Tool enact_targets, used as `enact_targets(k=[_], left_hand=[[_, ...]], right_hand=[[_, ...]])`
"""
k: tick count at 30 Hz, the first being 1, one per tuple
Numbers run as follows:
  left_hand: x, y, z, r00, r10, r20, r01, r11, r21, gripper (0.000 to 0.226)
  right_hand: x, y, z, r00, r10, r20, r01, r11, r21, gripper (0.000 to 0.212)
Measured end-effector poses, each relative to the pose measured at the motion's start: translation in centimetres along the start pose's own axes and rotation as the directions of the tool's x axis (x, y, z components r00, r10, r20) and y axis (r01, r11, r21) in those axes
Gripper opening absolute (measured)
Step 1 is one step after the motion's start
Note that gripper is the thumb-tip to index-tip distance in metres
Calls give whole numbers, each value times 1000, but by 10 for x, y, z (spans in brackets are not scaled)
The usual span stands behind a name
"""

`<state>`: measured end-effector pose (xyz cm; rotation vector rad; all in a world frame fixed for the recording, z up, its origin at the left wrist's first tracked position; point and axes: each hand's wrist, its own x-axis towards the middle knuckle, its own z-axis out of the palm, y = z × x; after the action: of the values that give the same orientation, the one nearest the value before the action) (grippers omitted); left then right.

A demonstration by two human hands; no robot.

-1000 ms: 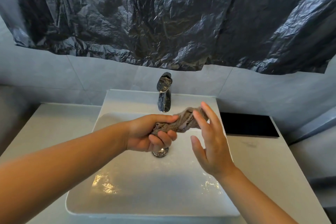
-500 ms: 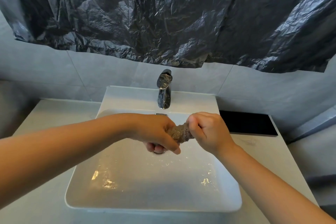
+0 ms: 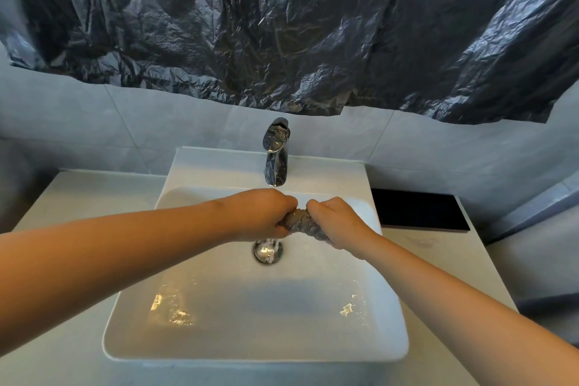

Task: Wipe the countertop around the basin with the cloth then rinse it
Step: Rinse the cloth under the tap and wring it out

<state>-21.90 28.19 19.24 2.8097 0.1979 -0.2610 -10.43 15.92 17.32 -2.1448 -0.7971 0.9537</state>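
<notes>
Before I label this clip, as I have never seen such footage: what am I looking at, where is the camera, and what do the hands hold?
No machine here: a person's two bare hands, filmed by one camera worn on the head, looking down. The left hand and right hand each grip an end of a grey cloth, twisted between them above a basin and its drain. A chrome tap stands behind. A dark flat slab lies on the countertop at the right; black plastic sheeting hangs above.

Noting faucet (image 3: pixel 275 156) rising at basin (image 3: pixel 216 166) rear, blocking passage there; dark slab (image 3: pixel 419 210) occupying right countertop (image 3: pixel 438 260); finding open passage across left countertop and front bowl.
</notes>
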Motion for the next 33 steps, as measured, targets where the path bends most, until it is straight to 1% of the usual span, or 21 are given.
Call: enact_targets(k=[3, 9, 14, 19, 25, 28, 33], left_hand=[[3, -3, 1, 1000, 16, -4, -16, 999, 49, 18], [5, -10, 10, 999, 47, 11, -48, 996, 76, 16], [6, -15, 11, 997, 72, 25, -75, 991, 111, 16], [5, -17, 13, 995, 94, 29, -97, 986, 132, 19], [5, -24, 15, 989, 143, 21, -145, 978, 149, 21], [4, -26, 18, 986, 162, 36, -166, 972, 168, 22], [4, -30, 21, 977, 179, 114, -198, 964, 179, 24]], right_hand=[[1, -2, 1, 988, 141, 62, -144, 988, 51, 31], [-1, -2, 4, 949, 252, 187, -282, 947, 155, 31], [0, 2, 8, 919, 272, 284, -338, 915, 219, 29], [2, 6, 10, 874, 301, 382, -420, 863, 280, 27], [4, 10, 16, 827, 320, 462, -493, 807, 325, 33], [4, 13, 18, 785, 338, 519, -551, 764, 335, 34], [3, 17, 21, 691, 346, 634, -645, 692, 326, 42]])
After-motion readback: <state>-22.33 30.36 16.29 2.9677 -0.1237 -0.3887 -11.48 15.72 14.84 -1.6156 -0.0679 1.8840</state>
